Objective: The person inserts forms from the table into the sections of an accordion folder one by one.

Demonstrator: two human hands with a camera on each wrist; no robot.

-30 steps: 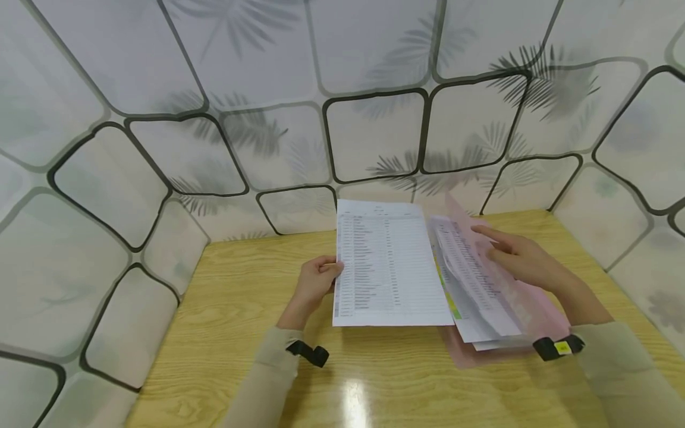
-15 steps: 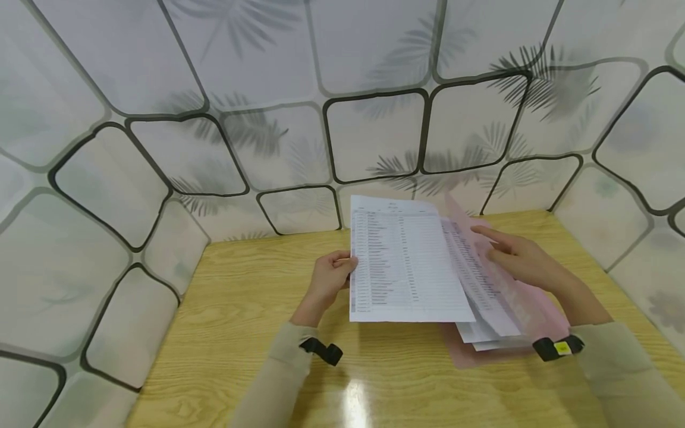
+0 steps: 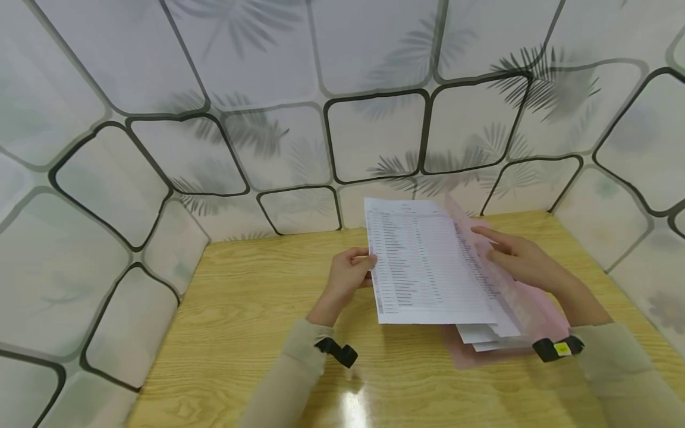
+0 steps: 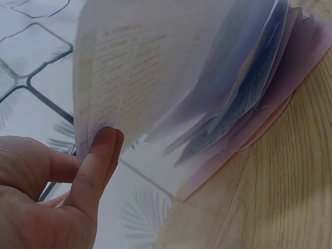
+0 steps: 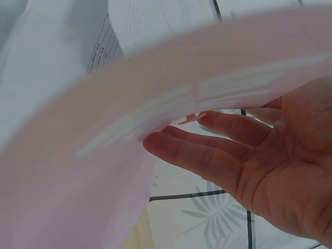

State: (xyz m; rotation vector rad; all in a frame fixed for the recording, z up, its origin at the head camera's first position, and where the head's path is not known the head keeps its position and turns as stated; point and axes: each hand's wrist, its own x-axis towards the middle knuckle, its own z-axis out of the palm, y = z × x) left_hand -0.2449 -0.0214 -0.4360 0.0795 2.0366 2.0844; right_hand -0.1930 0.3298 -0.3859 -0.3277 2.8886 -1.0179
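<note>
My left hand (image 3: 348, 274) pinches the left edge of a white printed sheet (image 3: 417, 261) covered with rows of text, held upright over the table. In the left wrist view, thumb and fingers (image 4: 85, 179) grip its lower corner. The sheet overlaps several other printed papers (image 4: 244, 98) inside a translucent pink folder (image 3: 527, 309) on the right. My right hand (image 3: 527, 261) holds the folder's raised cover, whose top corner points up toward the wall. The right wrist view shows fingers (image 5: 197, 155) extended against the curved pink cover (image 5: 104, 171), with the thumb hidden behind it.
A light wood-grain table (image 3: 235, 333) runs back to the wall (image 3: 283, 154), which has a stone outline and leaf pattern. Side walls close in at left and right. Each sleeve cuff carries a dark wrist camera strap (image 3: 337, 352).
My left hand has moved to the right with the printed sheet, which now covers more of the papers in the folder. The right hand and the pink cover have stayed in place.
</note>
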